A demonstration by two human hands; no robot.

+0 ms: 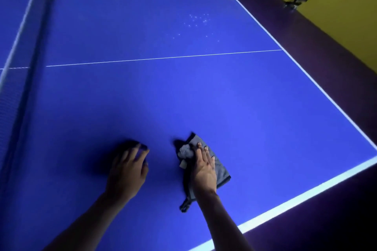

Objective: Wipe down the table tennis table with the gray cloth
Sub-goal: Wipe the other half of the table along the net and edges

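The right hand (204,167) presses flat on the bunched gray cloth (221,166), which may ride up and skip the droplets (196,21) far ahead, while the left hand (128,169) rests beside it, fingers spread, holding nothing.

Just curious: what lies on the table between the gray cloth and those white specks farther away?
Bare blue table crossed by one thin white line, seen in the head view.

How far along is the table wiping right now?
Early or midway, at a guess. The right hand presses the gray cloth flat near the table's near edge; the left hand rests beside it. White specks beyond the centre line remain unwiped.
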